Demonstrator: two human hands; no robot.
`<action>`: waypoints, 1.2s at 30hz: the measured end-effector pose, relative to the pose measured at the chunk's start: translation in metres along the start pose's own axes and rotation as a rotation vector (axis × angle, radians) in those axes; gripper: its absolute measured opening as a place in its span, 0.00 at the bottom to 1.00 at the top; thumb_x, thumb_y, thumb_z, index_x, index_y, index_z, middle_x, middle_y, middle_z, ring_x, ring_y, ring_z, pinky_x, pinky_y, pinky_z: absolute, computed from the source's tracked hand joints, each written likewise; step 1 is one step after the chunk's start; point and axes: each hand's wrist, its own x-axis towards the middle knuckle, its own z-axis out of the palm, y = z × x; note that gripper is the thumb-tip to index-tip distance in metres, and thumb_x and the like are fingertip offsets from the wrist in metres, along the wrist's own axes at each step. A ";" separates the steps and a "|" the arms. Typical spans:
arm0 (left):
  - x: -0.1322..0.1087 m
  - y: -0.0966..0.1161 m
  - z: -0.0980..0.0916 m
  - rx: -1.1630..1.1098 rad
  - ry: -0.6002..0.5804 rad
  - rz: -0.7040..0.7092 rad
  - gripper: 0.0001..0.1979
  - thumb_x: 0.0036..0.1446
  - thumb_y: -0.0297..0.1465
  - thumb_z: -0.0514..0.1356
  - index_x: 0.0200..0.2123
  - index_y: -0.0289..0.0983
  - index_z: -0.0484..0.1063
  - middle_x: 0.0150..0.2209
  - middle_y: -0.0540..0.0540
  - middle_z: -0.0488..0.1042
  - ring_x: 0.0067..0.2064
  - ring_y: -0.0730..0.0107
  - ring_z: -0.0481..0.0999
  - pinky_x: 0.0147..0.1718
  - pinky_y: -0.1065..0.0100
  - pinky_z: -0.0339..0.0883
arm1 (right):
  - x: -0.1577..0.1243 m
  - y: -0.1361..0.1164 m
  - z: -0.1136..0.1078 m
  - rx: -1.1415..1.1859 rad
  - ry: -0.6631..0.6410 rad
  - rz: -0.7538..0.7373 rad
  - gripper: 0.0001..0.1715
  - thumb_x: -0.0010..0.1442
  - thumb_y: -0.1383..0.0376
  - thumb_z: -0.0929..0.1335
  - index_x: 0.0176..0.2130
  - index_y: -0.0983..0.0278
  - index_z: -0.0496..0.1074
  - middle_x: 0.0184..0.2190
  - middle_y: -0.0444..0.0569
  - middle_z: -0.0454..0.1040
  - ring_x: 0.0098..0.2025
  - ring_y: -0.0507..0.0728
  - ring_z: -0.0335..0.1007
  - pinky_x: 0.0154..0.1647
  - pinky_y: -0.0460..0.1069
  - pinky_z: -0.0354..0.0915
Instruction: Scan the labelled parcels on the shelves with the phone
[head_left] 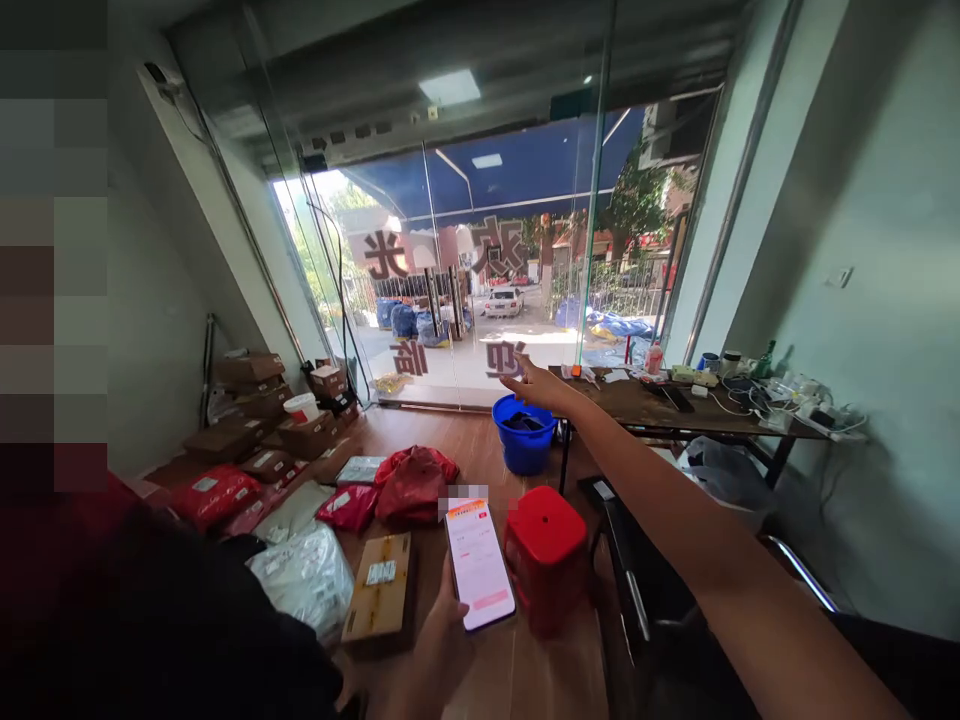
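Observation:
My left hand (441,622) is wrapped round the left edge of a smartphone (481,565), near the bottom middle of the view. The phone's lit screen faces me, its small text too fine to read. From the right, my right arm stretches forward. At its end my right hand (541,385) points toward the glass front, index finger stretched out, with nothing in it. Seen from here, it lies just above a blue bucket (525,450) with dark contents. A red plastic stool (547,535) stands just right of the phone.
Cardboard boxes (247,372), red bags (416,485) and a taped carton (380,585) cover the floor at left. A person in dark clothing (217,620) is close on my left. A cluttered table (637,405) stands at right, before the glass wall (450,380).

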 end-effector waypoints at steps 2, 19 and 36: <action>-0.003 -0.006 -0.002 -0.093 0.081 0.026 0.56 0.43 0.32 0.69 0.72 0.56 0.45 0.64 0.46 0.67 0.64 0.42 0.66 0.58 0.50 0.66 | -0.029 0.025 0.046 0.133 -0.051 -0.038 0.39 0.70 0.43 0.59 0.67 0.64 0.60 0.40 0.54 0.81 0.38 0.57 0.77 0.42 0.50 0.70; 0.017 -0.029 0.002 0.012 0.012 -0.197 0.65 0.41 0.26 0.64 0.73 0.53 0.23 0.71 0.41 0.53 0.67 0.43 0.59 0.58 0.47 0.64 | -0.180 0.071 0.201 0.986 0.126 0.232 0.23 0.56 0.56 0.75 0.49 0.59 0.71 0.45 0.49 0.81 0.46 0.63 0.78 0.48 0.57 0.73; 0.003 -0.020 -0.011 0.030 0.101 -0.154 0.58 0.46 0.29 0.61 0.74 0.51 0.30 0.64 0.34 0.64 0.48 0.47 0.77 0.41 0.49 0.74 | -0.181 0.086 0.254 1.186 -0.027 0.455 0.34 0.55 0.39 0.68 0.51 0.58 0.75 0.50 0.53 0.81 0.58 0.70 0.75 0.54 0.64 0.73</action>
